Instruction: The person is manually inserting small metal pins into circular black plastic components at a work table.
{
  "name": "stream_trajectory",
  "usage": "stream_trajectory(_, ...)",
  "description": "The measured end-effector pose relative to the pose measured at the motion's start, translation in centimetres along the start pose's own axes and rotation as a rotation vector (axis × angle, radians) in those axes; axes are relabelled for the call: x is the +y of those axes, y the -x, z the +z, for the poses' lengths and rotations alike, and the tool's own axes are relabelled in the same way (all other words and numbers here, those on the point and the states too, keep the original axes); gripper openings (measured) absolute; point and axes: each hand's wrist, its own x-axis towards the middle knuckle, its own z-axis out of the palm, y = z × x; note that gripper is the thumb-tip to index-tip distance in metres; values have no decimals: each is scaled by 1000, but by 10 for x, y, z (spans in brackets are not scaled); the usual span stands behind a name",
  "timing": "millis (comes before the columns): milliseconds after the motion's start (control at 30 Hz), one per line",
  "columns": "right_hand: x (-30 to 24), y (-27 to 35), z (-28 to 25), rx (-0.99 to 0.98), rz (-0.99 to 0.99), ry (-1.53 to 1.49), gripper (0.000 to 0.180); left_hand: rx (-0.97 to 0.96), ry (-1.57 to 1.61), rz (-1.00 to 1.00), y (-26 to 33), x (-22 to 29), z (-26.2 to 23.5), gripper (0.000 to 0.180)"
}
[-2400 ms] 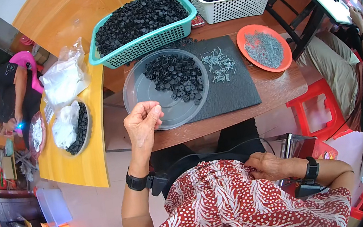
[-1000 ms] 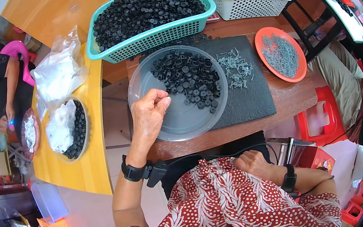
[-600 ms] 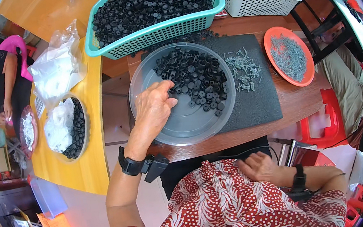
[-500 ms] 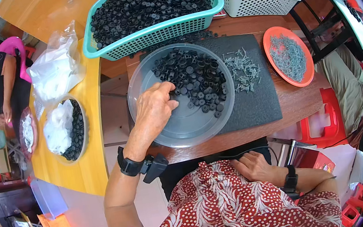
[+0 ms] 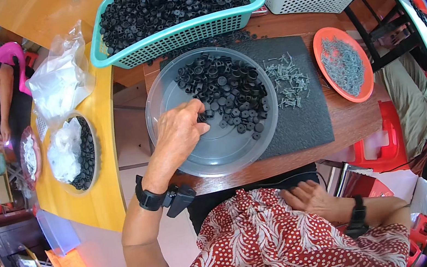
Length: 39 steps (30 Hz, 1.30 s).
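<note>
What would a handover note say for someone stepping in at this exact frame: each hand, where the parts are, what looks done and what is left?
Left hand: inside the clear round bowl, fingertips at the near edge of the black caps; whether it grips one I cannot tell.
Right hand: resting flat on the lap, holding nothing.
Parts: loose screws on the black mat right of the bowl; more in the orange plate. Teal basket behind is heaped with caps.
Done: no finished pieces visible here.
Left: the bowl's pile and the full basket.
</note>
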Motion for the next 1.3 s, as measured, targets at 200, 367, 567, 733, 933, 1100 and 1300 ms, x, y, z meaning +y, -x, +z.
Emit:
stream_trajectory(200, 8, -26, 35, 332, -80, -114, 39, -73, 12, -90, -3, 5, -8, 20)
stream_trajectory(367, 8, -39, 35, 487, -59, -115, 37, -48, 470, -148, 11, -1, -6, 15)
stream_trajectory(567, 9, -6, -4, 193, -105, -269, 38, -83, 915, -307, 23, 8, -16, 20)
stream_trajectory(733, 11, 11, -2, 92, -127, -463, 34, -117, 1022, -280, 29, 17, -16, 20)
stream_trajectory(933, 14, 16, 13, 348, 19, -588, 23, -148, 1156, -205, 37, 23, -17, 21)
stream_trajectory(1100, 36, 36, -2, 351, 499, -723, 20, -102, 1253, -160, 44, 32, -12, 22)
stream_trajectory(1300, 25, 29, -20, 308, 502, -611, 17, -94, 1362, -146, 42, 44, -4, 20)
